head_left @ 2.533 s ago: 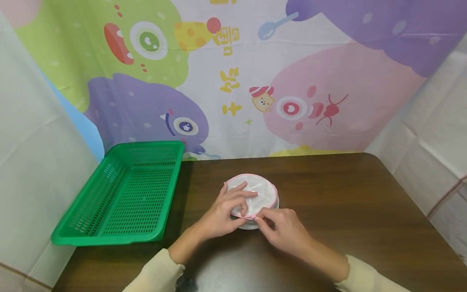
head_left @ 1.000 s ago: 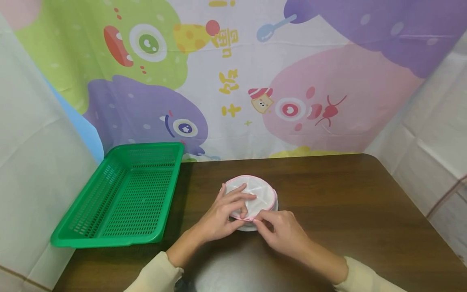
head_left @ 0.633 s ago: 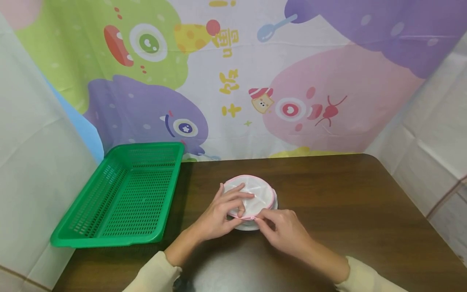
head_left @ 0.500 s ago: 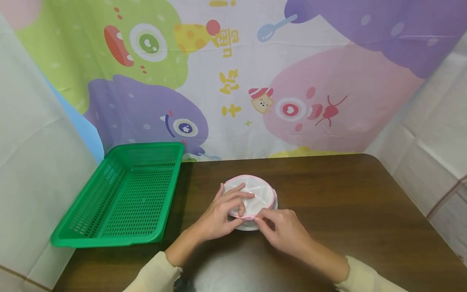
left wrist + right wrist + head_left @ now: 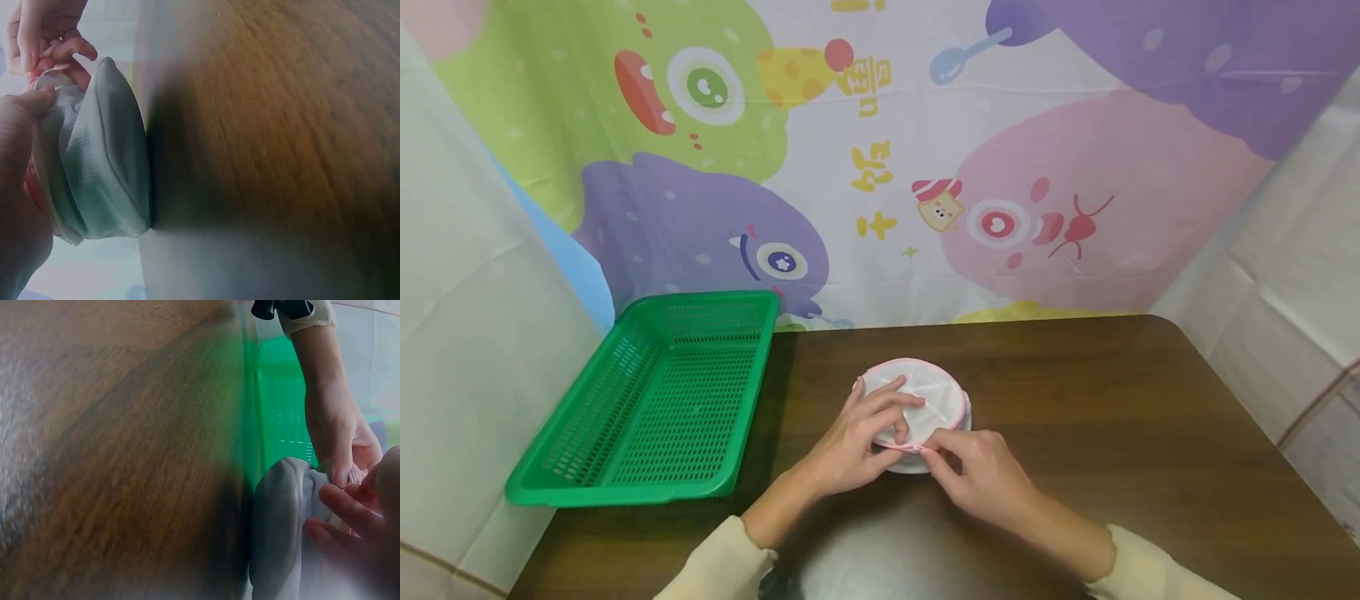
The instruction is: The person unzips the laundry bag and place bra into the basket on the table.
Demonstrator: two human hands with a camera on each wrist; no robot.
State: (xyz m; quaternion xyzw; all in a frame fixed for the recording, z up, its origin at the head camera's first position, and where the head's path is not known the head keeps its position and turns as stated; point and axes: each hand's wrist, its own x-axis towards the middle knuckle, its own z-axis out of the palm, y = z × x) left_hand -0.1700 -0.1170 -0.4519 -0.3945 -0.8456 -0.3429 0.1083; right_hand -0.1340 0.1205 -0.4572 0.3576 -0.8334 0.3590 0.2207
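A round white mesh laundry bag (image 5: 936, 406) with a pink zipper round its top stands on the brown table, its soft side wall (image 5: 106, 169) filling the left wrist view. My left hand (image 5: 857, 437) pinches the zippered rim between thumb and index finger, at the bag's near side. Its other fingers spread over the mesh top. Just to the right, my right hand (image 5: 985, 471) pinches the zipper at the rim with thumb and index finger; the pull itself is hidden by the fingertips. In the right wrist view the bag (image 5: 281, 531) sits below both hands.
A green plastic basket (image 5: 748, 400) with slotted walls stands at the table's left. Behind the table (image 5: 1075, 392) hangs a cartoon-printed cloth (image 5: 880, 275). Pale sheets hang at both sides.
Both hands keep their grip at the bag's near rim. The hands and bag shift only very slightly; the basket stays in place.
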